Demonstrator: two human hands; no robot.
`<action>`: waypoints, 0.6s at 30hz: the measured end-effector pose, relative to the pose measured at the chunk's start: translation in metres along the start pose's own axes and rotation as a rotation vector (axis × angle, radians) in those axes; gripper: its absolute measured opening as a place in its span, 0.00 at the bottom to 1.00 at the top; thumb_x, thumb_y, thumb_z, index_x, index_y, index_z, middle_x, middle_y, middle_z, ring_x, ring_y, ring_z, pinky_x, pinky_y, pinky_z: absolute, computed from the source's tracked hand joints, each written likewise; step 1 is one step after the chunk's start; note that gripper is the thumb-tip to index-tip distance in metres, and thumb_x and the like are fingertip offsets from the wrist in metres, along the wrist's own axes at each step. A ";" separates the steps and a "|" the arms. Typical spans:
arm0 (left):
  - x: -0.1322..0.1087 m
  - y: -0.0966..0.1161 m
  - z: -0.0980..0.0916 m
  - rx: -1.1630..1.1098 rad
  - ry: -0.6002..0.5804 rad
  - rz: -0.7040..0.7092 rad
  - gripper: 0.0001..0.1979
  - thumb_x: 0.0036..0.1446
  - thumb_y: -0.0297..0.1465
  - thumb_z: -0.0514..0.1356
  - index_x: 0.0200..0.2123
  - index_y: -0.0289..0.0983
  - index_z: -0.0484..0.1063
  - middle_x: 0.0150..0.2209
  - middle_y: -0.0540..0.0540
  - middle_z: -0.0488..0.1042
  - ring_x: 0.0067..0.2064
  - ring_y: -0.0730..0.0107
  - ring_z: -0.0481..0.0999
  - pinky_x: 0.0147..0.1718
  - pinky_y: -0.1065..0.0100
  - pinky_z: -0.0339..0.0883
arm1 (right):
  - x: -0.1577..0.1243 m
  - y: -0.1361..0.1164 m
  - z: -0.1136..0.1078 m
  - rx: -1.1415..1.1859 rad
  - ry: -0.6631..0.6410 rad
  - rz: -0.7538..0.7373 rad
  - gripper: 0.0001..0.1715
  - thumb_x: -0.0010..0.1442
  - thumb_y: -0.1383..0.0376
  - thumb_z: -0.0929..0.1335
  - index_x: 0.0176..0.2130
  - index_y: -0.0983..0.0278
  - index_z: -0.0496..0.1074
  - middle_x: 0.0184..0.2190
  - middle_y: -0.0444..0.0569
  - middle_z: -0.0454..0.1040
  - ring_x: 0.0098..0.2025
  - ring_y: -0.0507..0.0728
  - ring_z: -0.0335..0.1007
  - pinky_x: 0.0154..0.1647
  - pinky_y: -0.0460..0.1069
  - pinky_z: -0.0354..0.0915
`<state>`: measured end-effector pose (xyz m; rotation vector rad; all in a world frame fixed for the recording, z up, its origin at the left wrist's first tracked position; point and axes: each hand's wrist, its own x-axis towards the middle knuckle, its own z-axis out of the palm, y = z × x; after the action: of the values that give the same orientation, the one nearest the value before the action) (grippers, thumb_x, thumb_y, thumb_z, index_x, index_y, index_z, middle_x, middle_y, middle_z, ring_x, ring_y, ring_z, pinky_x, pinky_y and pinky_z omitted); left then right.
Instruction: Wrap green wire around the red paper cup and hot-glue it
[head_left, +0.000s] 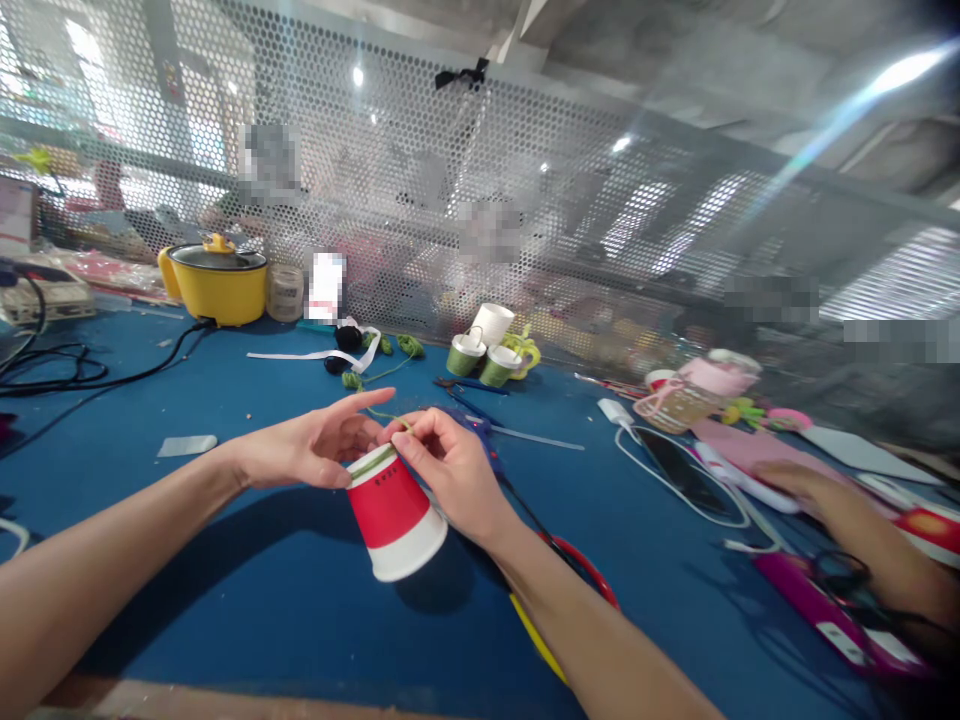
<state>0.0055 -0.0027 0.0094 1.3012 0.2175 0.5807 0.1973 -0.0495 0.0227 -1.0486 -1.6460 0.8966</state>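
A red and white paper cup [390, 510] is held tilted above the table, its wide rim pointing down and its narrow end up. Green yarn [373, 464] lies in a band round the narrow end. My left hand [319, 440] grips the cup at that end, thumb on the near edge, index finger stretched out, other fingertips partly hidden behind it. With thumb and fingertips, my right hand [442, 465] pinches the yarn at the cup's right edge. From there a strand runs back toward a small green yarn ball [352, 381].
Small green-wrapped cups [498, 366] stand behind, beside pliers [472, 385]. A blue glue gun [480, 435] lies just beyond my right hand. At back left is a yellow electric pot [217, 285]. Another person's arm [862, 510] rests at right, near a phone [679, 467] and cables.
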 end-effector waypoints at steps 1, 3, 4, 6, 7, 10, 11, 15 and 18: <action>0.000 0.000 0.000 0.002 -0.005 -0.004 0.45 0.42 0.26 0.67 0.61 0.44 0.50 0.49 0.43 0.67 0.52 0.59 0.66 0.52 0.56 0.54 | 0.000 0.000 0.000 -0.006 -0.001 0.003 0.14 0.56 0.56 0.68 0.27 0.61 0.62 0.35 0.48 0.74 0.36 0.55 0.71 0.39 0.52 0.67; 0.000 0.000 0.001 0.008 -0.009 -0.013 0.45 0.42 0.26 0.67 0.61 0.44 0.50 0.49 0.43 0.67 0.53 0.58 0.65 0.53 0.55 0.53 | 0.000 0.001 0.001 -0.028 -0.002 0.005 0.15 0.56 0.55 0.68 0.27 0.61 0.62 0.34 0.48 0.75 0.35 0.55 0.71 0.39 0.52 0.67; 0.000 0.000 0.001 0.012 -0.011 -0.018 0.45 0.42 0.26 0.67 0.61 0.44 0.50 0.49 0.43 0.67 0.53 0.58 0.65 0.54 0.54 0.52 | 0.000 0.001 0.001 -0.040 -0.004 0.005 0.15 0.56 0.55 0.68 0.27 0.61 0.62 0.34 0.47 0.75 0.35 0.55 0.71 0.38 0.52 0.67; 0.000 0.001 0.001 0.015 -0.015 -0.025 0.45 0.42 0.26 0.67 0.61 0.44 0.49 0.50 0.43 0.67 0.53 0.57 0.65 0.54 0.54 0.52 | 0.001 0.001 0.001 -0.056 -0.008 0.004 0.15 0.56 0.55 0.67 0.27 0.61 0.62 0.33 0.47 0.75 0.35 0.55 0.71 0.38 0.52 0.67; 0.000 0.001 0.001 0.014 -0.015 -0.028 0.45 0.42 0.26 0.67 0.61 0.44 0.49 0.50 0.43 0.66 0.53 0.57 0.65 0.54 0.54 0.52 | 0.001 0.001 0.001 -0.059 -0.008 0.005 0.15 0.56 0.55 0.67 0.27 0.61 0.62 0.33 0.47 0.75 0.35 0.55 0.71 0.38 0.52 0.67; 0.000 0.001 0.002 0.001 -0.009 -0.035 0.46 0.41 0.27 0.67 0.62 0.43 0.49 0.50 0.42 0.66 0.53 0.57 0.65 0.53 0.55 0.53 | 0.001 0.001 0.001 -0.054 -0.019 0.012 0.15 0.56 0.54 0.67 0.28 0.61 0.62 0.32 0.47 0.74 0.34 0.55 0.71 0.38 0.52 0.67; 0.000 0.001 0.002 -0.004 -0.006 -0.035 0.46 0.41 0.27 0.67 0.62 0.43 0.49 0.49 0.42 0.67 0.53 0.57 0.66 0.53 0.55 0.54 | 0.000 0.001 0.001 -0.045 -0.028 0.014 0.15 0.57 0.54 0.67 0.28 0.61 0.62 0.32 0.47 0.74 0.35 0.55 0.71 0.38 0.52 0.67; -0.001 0.000 0.002 -0.022 -0.002 -0.039 0.46 0.40 0.26 0.67 0.62 0.43 0.49 0.49 0.42 0.67 0.53 0.57 0.66 0.52 0.55 0.55 | -0.001 0.002 0.001 -0.004 -0.055 0.006 0.14 0.58 0.55 0.66 0.28 0.61 0.61 0.33 0.47 0.73 0.36 0.55 0.70 0.39 0.52 0.66; -0.001 -0.001 0.001 -0.026 0.000 -0.040 0.45 0.40 0.25 0.67 0.61 0.43 0.50 0.49 0.43 0.67 0.53 0.58 0.66 0.52 0.55 0.55 | -0.001 0.003 0.002 -0.010 -0.054 -0.014 0.13 0.58 0.57 0.66 0.28 0.60 0.60 0.33 0.46 0.72 0.36 0.54 0.70 0.39 0.51 0.66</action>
<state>0.0056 -0.0038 0.0081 1.2686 0.2345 0.5476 0.1966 -0.0492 0.0188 -1.0263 -1.7017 0.9152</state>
